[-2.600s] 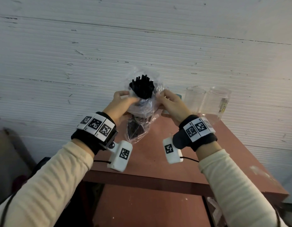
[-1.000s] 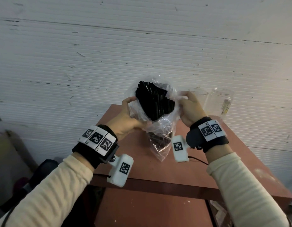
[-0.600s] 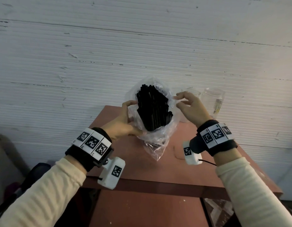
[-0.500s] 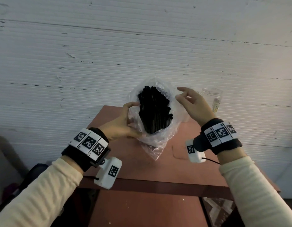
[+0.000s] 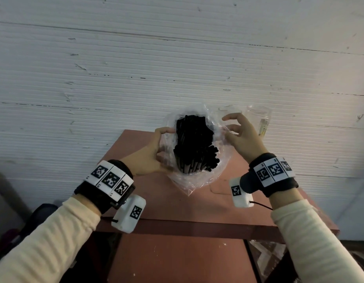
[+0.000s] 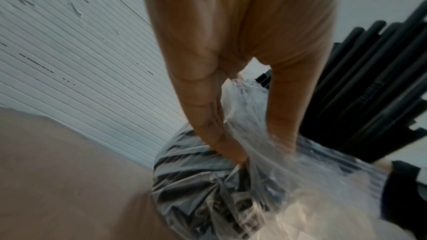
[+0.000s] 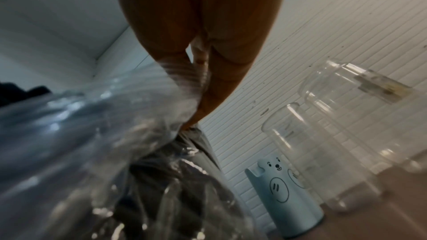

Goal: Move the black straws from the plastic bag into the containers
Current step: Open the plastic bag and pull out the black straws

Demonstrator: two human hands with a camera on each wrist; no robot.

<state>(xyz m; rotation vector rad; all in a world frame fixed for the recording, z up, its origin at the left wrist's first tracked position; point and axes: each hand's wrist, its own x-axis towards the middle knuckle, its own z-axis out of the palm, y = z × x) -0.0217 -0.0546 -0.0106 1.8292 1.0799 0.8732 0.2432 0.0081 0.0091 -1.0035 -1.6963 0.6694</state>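
Observation:
A clear plastic bag (image 5: 199, 178) stands on the red-brown table (image 5: 177, 203), mouth open, with a bundle of black straws (image 5: 194, 144) sticking out. My left hand (image 5: 154, 149) grips the bag's left side, the fingers (image 6: 208, 116) curled into the plastic (image 6: 219, 189) beside the straws (image 6: 369, 88). My right hand (image 5: 237, 132) is at the bag's right rim. Its thumb and a finger (image 7: 208, 98) close on the plastic (image 7: 104, 134). A clear jar (image 5: 258, 121) stands at the back right. The right wrist view shows the jar (image 7: 369, 116) and a tall clear cup (image 7: 323, 161).
A small pale-blue bear-shaped holder (image 7: 284, 198) stands on the table beside the cup, behind the bag. A white ribbed wall (image 5: 136, 78) runs right behind the table. The table's front edge (image 5: 197, 229) is near me, with a lower shelf beneath.
The right hand let go of the bag's rim, hovered beside it with spread fingers, and has come back onto the rim. The left hand kept its grip throughout.

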